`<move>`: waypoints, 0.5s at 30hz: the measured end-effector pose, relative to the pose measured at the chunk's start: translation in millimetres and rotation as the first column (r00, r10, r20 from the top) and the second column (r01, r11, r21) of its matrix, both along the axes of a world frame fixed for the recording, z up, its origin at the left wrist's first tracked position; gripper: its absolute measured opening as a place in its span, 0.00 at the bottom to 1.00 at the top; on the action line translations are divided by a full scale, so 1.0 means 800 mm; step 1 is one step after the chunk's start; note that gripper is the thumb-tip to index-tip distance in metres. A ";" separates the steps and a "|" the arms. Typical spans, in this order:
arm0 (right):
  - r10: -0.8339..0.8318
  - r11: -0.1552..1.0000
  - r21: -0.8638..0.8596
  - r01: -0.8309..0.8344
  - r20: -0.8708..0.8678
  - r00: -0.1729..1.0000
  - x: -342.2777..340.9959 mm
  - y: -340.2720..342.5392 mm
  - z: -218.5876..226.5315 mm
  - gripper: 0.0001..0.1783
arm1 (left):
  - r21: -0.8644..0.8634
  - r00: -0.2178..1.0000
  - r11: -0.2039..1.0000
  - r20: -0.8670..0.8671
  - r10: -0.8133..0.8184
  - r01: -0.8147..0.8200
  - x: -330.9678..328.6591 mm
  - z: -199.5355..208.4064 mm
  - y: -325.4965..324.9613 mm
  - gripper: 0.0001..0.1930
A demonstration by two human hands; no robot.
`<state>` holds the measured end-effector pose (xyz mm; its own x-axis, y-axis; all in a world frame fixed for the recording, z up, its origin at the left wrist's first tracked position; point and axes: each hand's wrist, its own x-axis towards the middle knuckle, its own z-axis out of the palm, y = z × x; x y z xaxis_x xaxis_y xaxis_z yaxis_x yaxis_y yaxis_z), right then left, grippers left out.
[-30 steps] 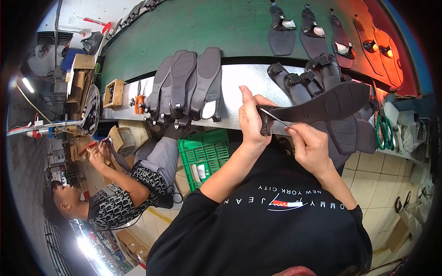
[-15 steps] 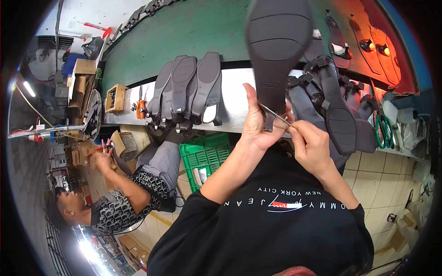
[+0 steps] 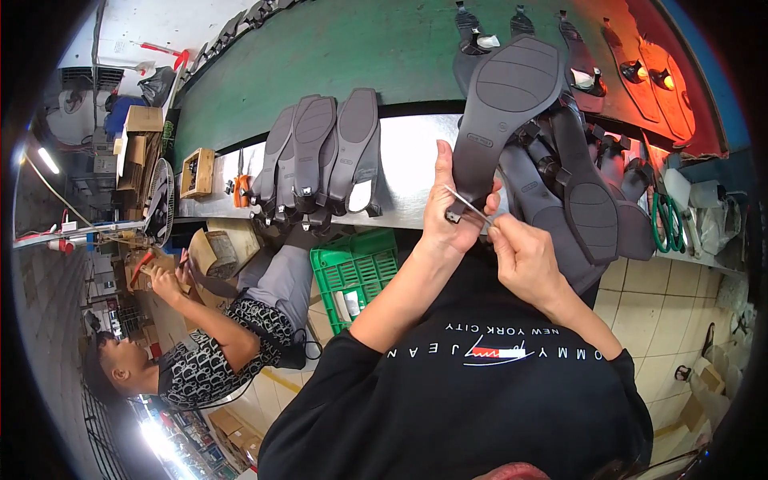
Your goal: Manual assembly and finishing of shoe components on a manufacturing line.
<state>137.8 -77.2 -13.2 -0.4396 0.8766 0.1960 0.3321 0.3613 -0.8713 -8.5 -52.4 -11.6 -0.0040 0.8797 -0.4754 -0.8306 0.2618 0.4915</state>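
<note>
My left hand (image 3: 450, 216) is closed around the narrow heel end of a black shoe sole (image 3: 516, 80), its thumb pointing up along one side. The sole's ridged bottom faces me and its broad toe end points away. My right hand (image 3: 524, 260) pinches a thin metal rod (image 3: 466, 202) that crosses the heel end beside my left palm. What kind of tool the rod is, I cannot make out. Just right of the held sole lies a pile of black soles (image 3: 592, 216), and a group of grey-black soles (image 3: 314, 132) rests further left on the metal ledge.
A green work surface (image 3: 320, 60) spans the back, with more soles under reddish light (image 3: 652, 88) at right. Orange-handled pliers (image 3: 242, 190) and a wooden box (image 3: 197, 174) sit at left. Green-handled scissors (image 3: 666, 224) hang right. Below are a green crate (image 3: 352, 272) and a seated co-worker (image 3: 224, 344).
The held sole has come down and tilted, its toe end now leaning right. The rod stays across the heel end; my right hand has shifted slightly left and down.
</note>
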 end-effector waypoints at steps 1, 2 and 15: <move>0.027 1.000 0.008 -0.027 -0.001 1.000 0.000 -0.003 0.001 0.07 | 0.000 1.000 1.000 -0.001 0.003 -0.003 -0.003 -0.002 0.000 0.31; 0.053 0.998 0.016 -0.053 -0.003 0.999 0.001 -0.006 0.001 0.07 | 0.008 1.000 1.000 -0.009 -0.017 0.017 -0.007 -0.005 0.000 0.31; -0.029 0.998 0.044 0.042 -0.264 0.964 0.004 0.021 0.033 0.16 | -0.097 0.979 0.994 -0.189 -0.072 0.055 0.003 0.015 -0.018 0.27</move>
<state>141.0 -60.7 13.4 -0.3355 0.8770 0.3439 0.1065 0.3980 -0.9112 -6.3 -66.4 0.4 -0.0486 0.8343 -0.5491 -0.7030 0.3620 0.6122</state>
